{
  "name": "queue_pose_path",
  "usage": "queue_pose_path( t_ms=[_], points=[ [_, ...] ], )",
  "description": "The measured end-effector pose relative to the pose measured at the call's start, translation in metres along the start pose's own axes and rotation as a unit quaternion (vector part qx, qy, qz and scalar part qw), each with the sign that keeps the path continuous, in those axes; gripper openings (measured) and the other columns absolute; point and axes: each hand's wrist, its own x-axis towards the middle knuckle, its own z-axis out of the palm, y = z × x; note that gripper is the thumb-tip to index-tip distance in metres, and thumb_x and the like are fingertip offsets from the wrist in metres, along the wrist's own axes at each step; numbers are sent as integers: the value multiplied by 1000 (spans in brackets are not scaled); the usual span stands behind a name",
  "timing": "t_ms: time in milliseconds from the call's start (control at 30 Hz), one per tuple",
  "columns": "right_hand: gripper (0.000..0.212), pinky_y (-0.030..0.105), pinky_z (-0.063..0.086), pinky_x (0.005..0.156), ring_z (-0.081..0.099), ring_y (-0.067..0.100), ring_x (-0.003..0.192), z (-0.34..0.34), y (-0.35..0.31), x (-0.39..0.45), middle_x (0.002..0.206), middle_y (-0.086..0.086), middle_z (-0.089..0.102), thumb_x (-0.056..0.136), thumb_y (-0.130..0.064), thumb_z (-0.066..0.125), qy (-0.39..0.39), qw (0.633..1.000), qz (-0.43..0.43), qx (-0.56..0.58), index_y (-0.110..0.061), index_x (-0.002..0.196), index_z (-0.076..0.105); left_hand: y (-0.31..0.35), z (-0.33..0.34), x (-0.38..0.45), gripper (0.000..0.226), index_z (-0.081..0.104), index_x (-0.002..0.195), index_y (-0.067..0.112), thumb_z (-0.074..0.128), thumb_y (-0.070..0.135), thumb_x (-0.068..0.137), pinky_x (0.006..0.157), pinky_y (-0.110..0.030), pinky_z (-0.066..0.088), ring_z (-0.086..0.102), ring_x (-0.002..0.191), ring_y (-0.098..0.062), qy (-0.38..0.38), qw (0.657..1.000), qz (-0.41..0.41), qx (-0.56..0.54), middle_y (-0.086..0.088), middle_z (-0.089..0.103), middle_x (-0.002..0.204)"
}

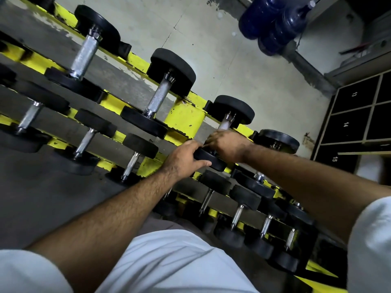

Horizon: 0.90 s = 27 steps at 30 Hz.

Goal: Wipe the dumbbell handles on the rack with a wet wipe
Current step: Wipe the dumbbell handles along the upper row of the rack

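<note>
The long yellow-painted steel rack runs slantwise across my view in tiers, loaded with black rubber-headed dumbbells with knurled chrome handles, and beyond it stand two dark blue plastic water jugs and numbered black lockers. On the top tier sits the dumbbell I am working on — my left hand grips its near black head, thumb under the rim. My right hand is curled round the lower handle, a pale wet wipe showing just above the fingers — blurred.
</note>
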Motion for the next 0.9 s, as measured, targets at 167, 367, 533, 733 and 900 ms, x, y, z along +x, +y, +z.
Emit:
queue_pose_path(
  t_ms=[167,367,533,733,900],
  points=[
    [34,40,46,101,58,23,115,-5,27,7,118,1,67,90,-14,58,25,986,150,-74,-24,120,68,-2,4,-1,61,59,126,20,78,51,77,88,-36,55,60,102,-13,7,1000,5,-7,6,59,121],
    [44,41,34,115,46,22,136,-1,23,-3,140,2,58,92,-10,52,32,990,126,-56,-24,133,61,0,3,0,62,59,127,20,79,50,77,89,-36,55,60,103,-13,6,1000,4,-3,6,59,123],
    [51,44,20,123,31,26,148,16,2,-9,153,8,44,92,-8,51,62,988,136,-33,-17,143,52,-2,0,0,62,60,127,19,79,49,77,90,-37,55,61,103,-14,5,1000,8,-5,4,59,123],
    [54,42,25,120,35,25,144,14,16,-7,152,7,46,90,-6,49,97,980,172,-24,-20,143,52,-5,1,1,62,60,127,18,79,49,77,88,-39,56,62,103,-15,0,1000,6,-10,4,59,122],
    [38,44,39,112,53,23,131,12,21,-9,135,2,63,91,-12,62,74,996,36,-15,-21,128,66,-5,-2,1,62,60,129,18,81,45,77,93,-34,54,59,105,-12,-4,1000,-2,-24,4,59,122]
  ],
)
